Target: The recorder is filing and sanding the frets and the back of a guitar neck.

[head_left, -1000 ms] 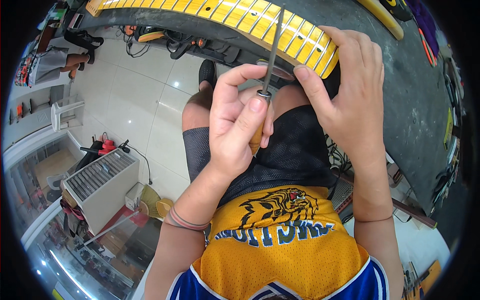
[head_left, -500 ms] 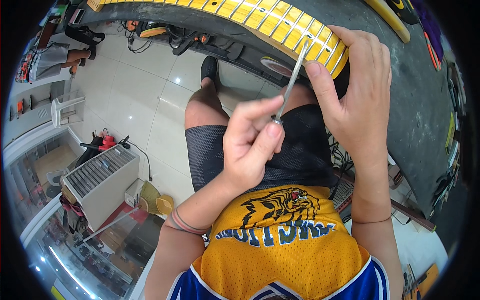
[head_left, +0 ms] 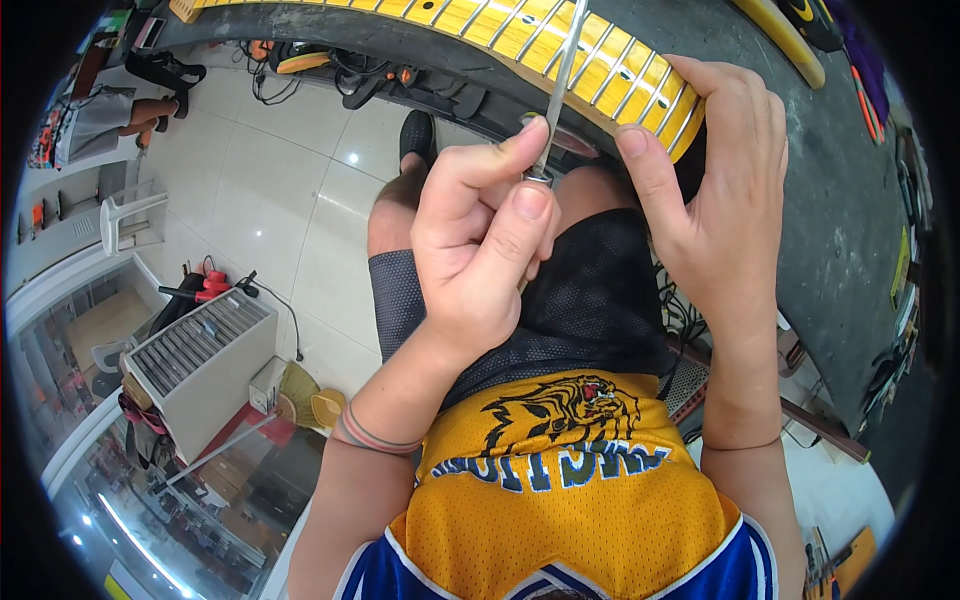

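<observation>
Currently: yellow metal-fretted guitar neck along edge of dark-grey bench

Bench gap btwn neck & curved yellow bar, upper R. L hand curled round slim metal-shafted tool, index along shaft; shaft crosses over neck, contact unclear. R hand pinches neck's end, thumb near side, fingers far side. Vs 0.5 s ago, L hand + tool sit further L.

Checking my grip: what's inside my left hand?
Your left hand holds a tool; its metal shaft shows beyond your fingers. Most of the handle is covered, so its shape can't be seen.
</observation>
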Available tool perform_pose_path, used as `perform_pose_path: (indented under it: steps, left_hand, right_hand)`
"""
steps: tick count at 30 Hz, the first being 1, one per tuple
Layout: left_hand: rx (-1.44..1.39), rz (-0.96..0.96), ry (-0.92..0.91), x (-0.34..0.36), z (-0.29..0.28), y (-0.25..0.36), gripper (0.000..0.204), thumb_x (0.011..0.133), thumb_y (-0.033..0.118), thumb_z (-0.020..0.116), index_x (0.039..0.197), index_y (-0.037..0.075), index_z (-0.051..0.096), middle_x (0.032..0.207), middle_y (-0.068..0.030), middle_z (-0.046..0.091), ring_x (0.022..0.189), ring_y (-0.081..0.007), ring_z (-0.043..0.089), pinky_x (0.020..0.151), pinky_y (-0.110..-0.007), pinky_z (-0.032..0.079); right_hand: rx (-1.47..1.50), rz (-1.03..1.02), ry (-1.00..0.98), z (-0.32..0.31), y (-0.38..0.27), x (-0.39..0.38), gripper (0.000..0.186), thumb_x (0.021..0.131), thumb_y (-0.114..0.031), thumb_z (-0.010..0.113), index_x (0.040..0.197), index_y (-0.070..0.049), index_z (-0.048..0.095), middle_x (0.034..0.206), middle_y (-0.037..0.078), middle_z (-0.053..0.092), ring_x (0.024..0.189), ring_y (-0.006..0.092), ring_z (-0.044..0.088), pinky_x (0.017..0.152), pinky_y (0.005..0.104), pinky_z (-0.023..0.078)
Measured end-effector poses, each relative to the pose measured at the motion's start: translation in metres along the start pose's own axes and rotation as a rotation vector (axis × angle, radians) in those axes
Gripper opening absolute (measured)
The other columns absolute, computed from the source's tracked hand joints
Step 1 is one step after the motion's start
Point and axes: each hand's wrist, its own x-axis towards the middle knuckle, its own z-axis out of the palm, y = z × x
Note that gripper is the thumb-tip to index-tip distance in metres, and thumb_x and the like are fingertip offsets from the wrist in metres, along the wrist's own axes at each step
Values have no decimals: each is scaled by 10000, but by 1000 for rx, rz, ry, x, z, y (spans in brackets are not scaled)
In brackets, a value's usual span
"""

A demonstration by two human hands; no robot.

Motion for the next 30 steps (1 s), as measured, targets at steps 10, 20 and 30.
perform_pose_path:
  steps: [10,20,30]
  left_hand:
    - [-154,-187,-35,-51,5,-6,397,1264,124,568,1644,10,579,833,-51,601,648,-112,509,589,-278,419]
    - [902,410,-181,33,-5,11,410,1004,-41,839,1415,-33,829,833,-104,676,656,-220,657,630,-360,536]
    - [-210,-205,-52,-18,2,-3,396,1260,135,588,1621,-26,603,841,-30,603,649,-106,527,569,-259,406]
  right_hand:
    - [-10,-3,-3,0,4,-1,498,1085,-328,820,1449,-20,679,1348,165,695,1243,383,633,1131,498,485]
    - [-16,7,-14,-2,1,0,498,1089,-326,808,1457,-20,670,1363,168,690,1261,397,627,1143,508,480]
    - [-16,-1,-12,0,2,-1,496,1090,-318,808,1467,-26,672,1365,163,690,1268,387,628,1151,504,478]
